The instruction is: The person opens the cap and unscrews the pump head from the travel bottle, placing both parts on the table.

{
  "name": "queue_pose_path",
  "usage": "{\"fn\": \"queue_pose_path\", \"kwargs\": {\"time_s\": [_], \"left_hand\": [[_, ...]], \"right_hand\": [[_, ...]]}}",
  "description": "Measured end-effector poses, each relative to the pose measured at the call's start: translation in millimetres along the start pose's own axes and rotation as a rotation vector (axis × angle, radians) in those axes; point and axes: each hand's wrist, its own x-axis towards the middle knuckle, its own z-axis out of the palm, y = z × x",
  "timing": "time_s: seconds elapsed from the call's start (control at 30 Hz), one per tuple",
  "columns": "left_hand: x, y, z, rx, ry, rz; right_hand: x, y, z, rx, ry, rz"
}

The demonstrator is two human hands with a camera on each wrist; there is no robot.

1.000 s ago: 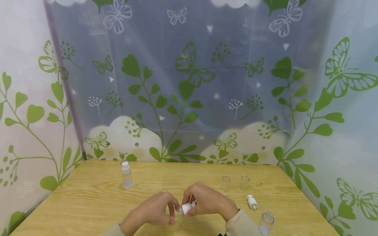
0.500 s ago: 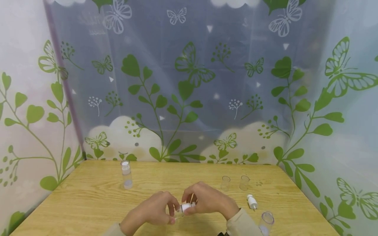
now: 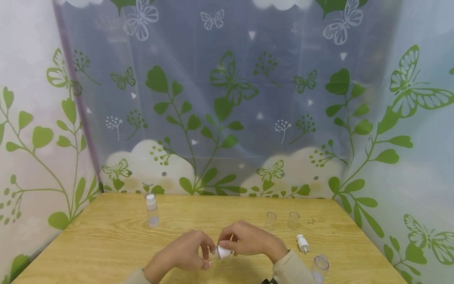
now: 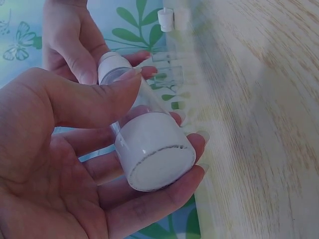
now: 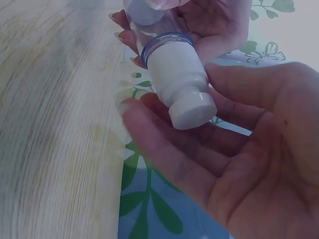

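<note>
A clear airless pump bottle (image 4: 157,144) with a white base lies tilted across my left hand (image 3: 186,252), whose thumb and fingers hold its clear body. Its white pump top (image 5: 179,69) sits in the bottle's mouth and points toward my right hand (image 3: 248,238). In the right wrist view, the right thumb is right at the side of the pump top, while the other fingers are spread loosely around and below it, with a gap to the forefinger's tip. The head view shows both hands low over the table's near middle.
A complete bottle (image 3: 152,213) stands at the back left of the wooden table (image 3: 117,244). Two clear caps (image 3: 271,221) stand at the right. Nearer are a loose white pump top (image 3: 303,243) and an uncapped clear bottle (image 3: 320,268). Printed curtains surround the table.
My right thumb and fingers have shifted on the pump top and loosened, uncovering more of its white side. The left hand and bottle stay nearly in place.
</note>
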Motion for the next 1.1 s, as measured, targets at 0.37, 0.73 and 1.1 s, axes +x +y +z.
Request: {"fn": "queue_pose_path", "kwargs": {"time_s": [0.37,0.73,1.1], "left_hand": [[0.4,2.5,-0.5,0.003,0.006,0.006],[-0.9,3.9,-0.9,-0.001,0.008,-0.003],[-0.5,2.1,-1.1,-0.014,0.006,-0.006]], "right_hand": [[0.8,-1.2,1.3,0.030,0.022,0.029],[1.0,-4.0,0.7,-0.053,0.047,0.032],[0.8,-5.5,0.7,-0.069,0.060,0.025]]}}
